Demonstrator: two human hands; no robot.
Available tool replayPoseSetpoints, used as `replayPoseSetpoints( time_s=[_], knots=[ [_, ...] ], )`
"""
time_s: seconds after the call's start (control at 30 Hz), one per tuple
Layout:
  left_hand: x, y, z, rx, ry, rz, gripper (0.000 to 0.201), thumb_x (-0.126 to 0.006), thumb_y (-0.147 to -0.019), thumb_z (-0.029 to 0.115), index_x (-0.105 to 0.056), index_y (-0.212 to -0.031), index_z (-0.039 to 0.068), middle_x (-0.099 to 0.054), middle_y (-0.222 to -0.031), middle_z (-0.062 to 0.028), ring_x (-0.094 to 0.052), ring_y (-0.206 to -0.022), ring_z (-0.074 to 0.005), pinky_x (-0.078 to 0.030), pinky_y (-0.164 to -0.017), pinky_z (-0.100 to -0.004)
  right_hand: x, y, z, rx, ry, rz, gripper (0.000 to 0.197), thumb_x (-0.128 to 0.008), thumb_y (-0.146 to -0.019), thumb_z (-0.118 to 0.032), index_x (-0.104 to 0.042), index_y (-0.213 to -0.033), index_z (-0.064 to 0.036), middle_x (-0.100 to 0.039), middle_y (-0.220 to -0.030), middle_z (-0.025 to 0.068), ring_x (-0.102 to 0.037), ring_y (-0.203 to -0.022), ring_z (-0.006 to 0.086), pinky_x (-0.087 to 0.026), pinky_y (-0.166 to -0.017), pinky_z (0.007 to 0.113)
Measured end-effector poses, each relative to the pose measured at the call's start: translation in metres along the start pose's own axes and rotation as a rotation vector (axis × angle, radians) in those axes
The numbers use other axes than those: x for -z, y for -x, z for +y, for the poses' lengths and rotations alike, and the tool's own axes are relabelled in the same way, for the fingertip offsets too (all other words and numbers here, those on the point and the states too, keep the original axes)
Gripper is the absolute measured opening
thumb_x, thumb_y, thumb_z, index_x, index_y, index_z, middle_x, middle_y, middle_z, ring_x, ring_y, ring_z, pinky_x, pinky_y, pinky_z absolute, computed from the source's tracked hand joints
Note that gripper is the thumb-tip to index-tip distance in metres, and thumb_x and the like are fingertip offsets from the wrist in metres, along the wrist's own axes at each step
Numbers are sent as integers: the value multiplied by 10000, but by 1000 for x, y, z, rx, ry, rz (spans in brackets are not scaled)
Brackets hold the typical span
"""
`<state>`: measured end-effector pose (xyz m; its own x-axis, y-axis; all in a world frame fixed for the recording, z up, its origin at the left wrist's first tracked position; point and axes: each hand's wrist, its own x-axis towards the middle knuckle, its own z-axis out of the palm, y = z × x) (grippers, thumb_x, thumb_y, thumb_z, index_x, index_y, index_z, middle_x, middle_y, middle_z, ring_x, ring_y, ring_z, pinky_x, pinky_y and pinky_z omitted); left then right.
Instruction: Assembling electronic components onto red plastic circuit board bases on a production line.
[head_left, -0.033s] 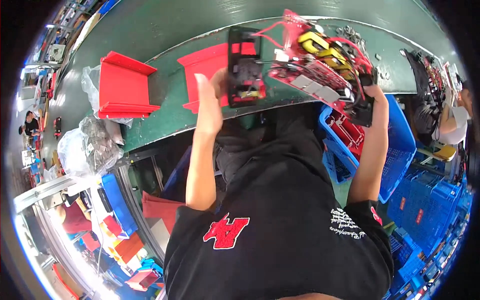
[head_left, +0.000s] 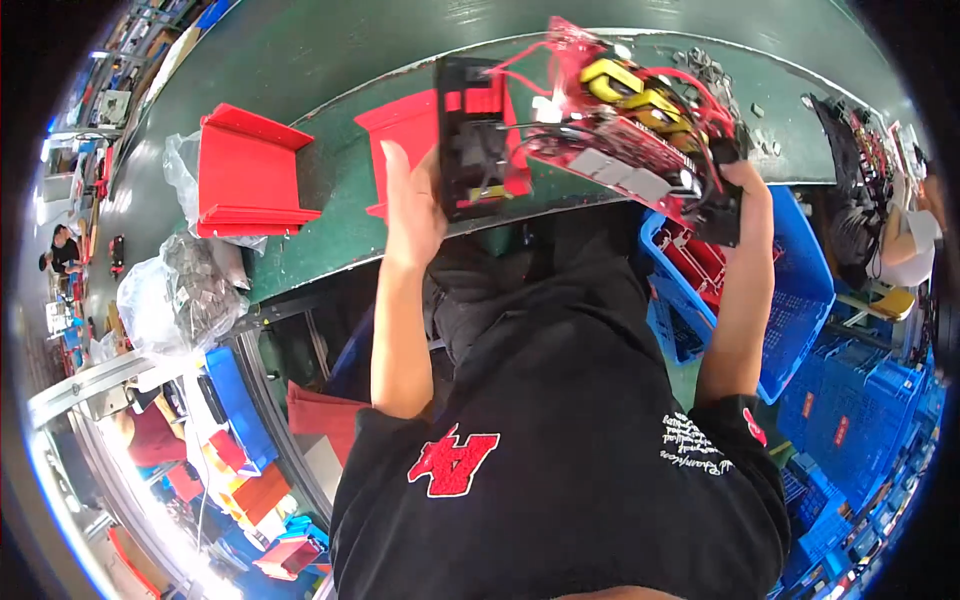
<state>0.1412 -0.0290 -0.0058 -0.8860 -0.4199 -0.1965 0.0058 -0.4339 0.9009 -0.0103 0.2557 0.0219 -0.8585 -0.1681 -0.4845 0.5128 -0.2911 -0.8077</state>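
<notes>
A red circuit board assembly (head_left: 628, 150) with yellow-wrapped transformers is raised over the near edge of the green bench. My right hand (head_left: 750, 195) grips its right end at a black end plate (head_left: 716, 218). A black end panel (head_left: 468, 135) hangs at the assembly's left, joined to it by red and black wires. Against that panel's left edge is my left hand (head_left: 412, 208), thumb pointing up and fingers closed behind the panel, partly hidden. Under the panel, a red metal housing (head_left: 402, 125) lies on the bench, partly covered. The assembly is smeared by motion.
Another red housing (head_left: 250, 170) sits to the left, near clear plastic bags (head_left: 180, 290). Small metal parts (head_left: 708, 68) lie behind the assembly. Below the bench at right, a blue crate (head_left: 790, 300) holds red parts. A co-worker (head_left: 915, 235) is at far right.
Both hands and the assembly have shifted slightly left. The black end panel has moved left together with my left hand, and the assembly is tilted a little differently.
</notes>
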Motion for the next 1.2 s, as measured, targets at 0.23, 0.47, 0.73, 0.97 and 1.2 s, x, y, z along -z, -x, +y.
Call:
replayPoseSetpoints(
  time_s=[0.23,0.47,0.73,0.97,1.2],
  knots=[
    [17,4,26,215,104,-154,507,-390,-1019,419,-547,-1213,-22,-638,-909,-123,-646,-821,-255,-540,-709,-371,1,-48,3,49,250,-75,207,-605,-759,-168,-605,-853,17,-620,-715,79,-610,-535,192,-512,-468,323],
    [14,-34,6,-179,-607,-147,464,-603,-918,283,-537,-1223,-61,-612,-1052,-93,-605,-866,-155,-524,-730,-321,-2,-72,14,135,504,45,245,-663,-729,-214,-624,-808,14,-580,-695,33,-540,-595,145,-417,-548,301],
    [32,-45,-15,-187,-683,40,629,-663,-774,451,-584,-1066,-101,-605,-830,-65,-588,-672,-122,-506,-604,-271,16,-96,33,107,578,-90,195,-642,-760,-172,-592,-827,4,-599,-736,29,-549,-585,118,-439,-532,270],
    [25,-41,-15,-228,-701,88,657,-644,-765,504,-593,-1041,-89,-583,-788,-53,-589,-640,-119,-503,-551,-256,24,-102,40,58,512,21,221,-660,-745,-192,-569,-839,-14,-566,-719,25,-536,-555,114,-429,-484,269],
    [27,-41,-19,-270,-710,99,767,-666,-743,632,-592,-1011,-83,-583,-772,-48,-574,-635,-109,-492,-547,-249,17,-96,36,240,613,-99,211,-650,-758,-188,-595,-860,-11,-590,-718,30,-564,-573,107,-455,-500,258]
  ],
)
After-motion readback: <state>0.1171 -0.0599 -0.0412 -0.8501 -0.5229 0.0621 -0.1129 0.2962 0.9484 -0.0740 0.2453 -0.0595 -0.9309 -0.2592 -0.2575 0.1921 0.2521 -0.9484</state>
